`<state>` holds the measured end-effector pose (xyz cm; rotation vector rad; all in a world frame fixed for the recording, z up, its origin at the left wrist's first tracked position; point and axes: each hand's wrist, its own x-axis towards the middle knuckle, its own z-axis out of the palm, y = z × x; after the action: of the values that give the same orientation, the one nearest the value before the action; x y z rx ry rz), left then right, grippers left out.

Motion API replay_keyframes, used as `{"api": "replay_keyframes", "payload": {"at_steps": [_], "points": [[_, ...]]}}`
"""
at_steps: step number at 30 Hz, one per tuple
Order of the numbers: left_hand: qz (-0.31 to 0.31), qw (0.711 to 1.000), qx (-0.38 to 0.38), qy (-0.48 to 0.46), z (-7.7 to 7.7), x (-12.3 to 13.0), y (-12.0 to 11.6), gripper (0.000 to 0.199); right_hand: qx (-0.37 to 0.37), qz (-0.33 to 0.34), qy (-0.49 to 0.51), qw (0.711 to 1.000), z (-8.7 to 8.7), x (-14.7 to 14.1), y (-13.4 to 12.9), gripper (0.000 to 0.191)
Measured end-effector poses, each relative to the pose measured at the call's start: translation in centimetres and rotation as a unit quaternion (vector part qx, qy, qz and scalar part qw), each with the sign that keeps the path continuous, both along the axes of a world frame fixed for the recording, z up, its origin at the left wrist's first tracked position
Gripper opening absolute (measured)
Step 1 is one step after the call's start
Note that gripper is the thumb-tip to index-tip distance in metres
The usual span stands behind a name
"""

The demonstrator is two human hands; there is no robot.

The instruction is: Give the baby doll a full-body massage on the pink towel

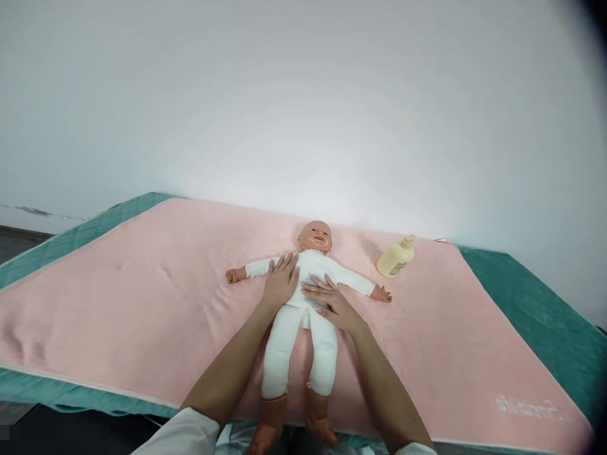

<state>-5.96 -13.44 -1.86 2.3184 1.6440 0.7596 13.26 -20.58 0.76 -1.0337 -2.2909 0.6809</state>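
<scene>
A baby doll with a white cloth body lies on its back, head away from me and arms spread wide. My left hand rests flat along the left side of its chest, near the shoulder, fingers pointing away from me. Across the doll's belly lies my right hand, its fingers spread and slanting to the left. Neither hand grips anything. The doll's legs stretch toward me between my forearms, and its feet reach the near edge of the bed.
A pale yellow pump bottle stands, looking tilted, to the right of the doll. Under everything is a pink blanket over a green quilted cover. A white wall rises directly behind the far edge.
</scene>
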Motion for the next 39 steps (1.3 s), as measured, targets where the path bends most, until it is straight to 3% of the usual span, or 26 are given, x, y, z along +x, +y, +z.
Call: {"api": "replay_keyframes", "payload": {"at_steps": [13, 21, 26, 39], "points": [[0.000, 1.000, -0.006, 0.001, -0.4, 0.0, 0.2, 0.049, -0.015, -0.075, -0.033, 0.997, -0.8, 0.2, 1.4, 0.053], [0.003, 1.000, -0.006, 0.005, 0.0, 0.2, -0.1, 0.049, -0.017, -0.147, -0.100, 0.984, -1.7, 0.4, 2.3, 0.057], [0.007, 1.000, -0.006, 0.004, -0.1, 0.2, 0.0, 0.049, -0.035, -0.227, -0.124, 0.965, -2.4, 0.7, 2.7, 0.062], [0.003, 1.000, -0.011, -0.001, 0.0, 0.1, -0.1, 0.050, -0.067, -0.291, -0.148, 0.943, -2.9, 0.9, 2.6, 0.069]]}}
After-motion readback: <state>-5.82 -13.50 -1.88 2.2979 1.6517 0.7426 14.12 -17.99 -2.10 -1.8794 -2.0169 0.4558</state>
